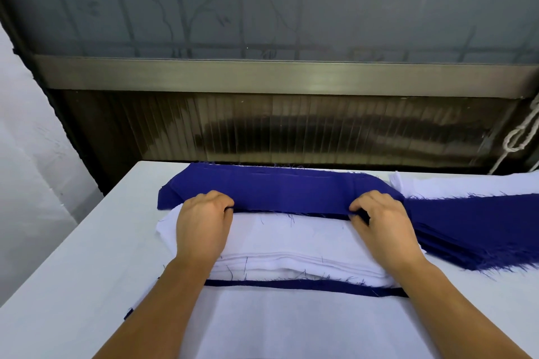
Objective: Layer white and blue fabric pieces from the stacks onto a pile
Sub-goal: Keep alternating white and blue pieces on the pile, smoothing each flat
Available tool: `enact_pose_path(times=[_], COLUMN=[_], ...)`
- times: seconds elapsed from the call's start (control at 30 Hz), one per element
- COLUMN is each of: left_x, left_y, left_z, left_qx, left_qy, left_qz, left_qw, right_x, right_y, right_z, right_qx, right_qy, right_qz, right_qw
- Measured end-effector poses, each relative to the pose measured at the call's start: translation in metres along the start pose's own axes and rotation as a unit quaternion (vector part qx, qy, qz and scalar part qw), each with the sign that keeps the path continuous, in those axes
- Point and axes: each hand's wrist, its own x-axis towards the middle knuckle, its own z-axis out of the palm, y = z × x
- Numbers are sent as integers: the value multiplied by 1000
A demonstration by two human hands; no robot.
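Head view: nearest, at 6 o'clock, white cloth (291,326) covered the table (87,242). Past it sat one pile (291,259), white on top. Two hands, the left hand (201,224) and right hand (382,224), each pinched the near edge of one blue piece (285,192), likely to lay it flat on the pile. At 3 o'clock lay one blue stack (478,230), then one white stack (455,183).

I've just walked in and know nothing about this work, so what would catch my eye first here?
The deep blue fabric piece, stretched across the middle of the table, held at its near edge by the left hand and the right hand. Beneath it sits the pile, white on top. To the right lies a frayed blue stack.
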Motion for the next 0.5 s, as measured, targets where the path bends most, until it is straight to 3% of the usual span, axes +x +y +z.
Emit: enact_pose_path(times=[0.23, 0.4, 0.5], left_x=[-4, -32, -58], left_y=[-3, -5, -8], left_z=[-20, -45, -63], left_qx=[-51, -39, -32], left_qy=[23, -49, -55], left_qz=[21, 6, 75], left_qw=[998, 998, 995], right_x=[-11, -48, -77], right_y=[-10, -20, -16], right_z=[-33, -58, -68], right_qx=[8, 18, 14], right_qy=[-19, -63, -76], right_qz=[-50, -56, -69], right_qw=[999, 996, 995])
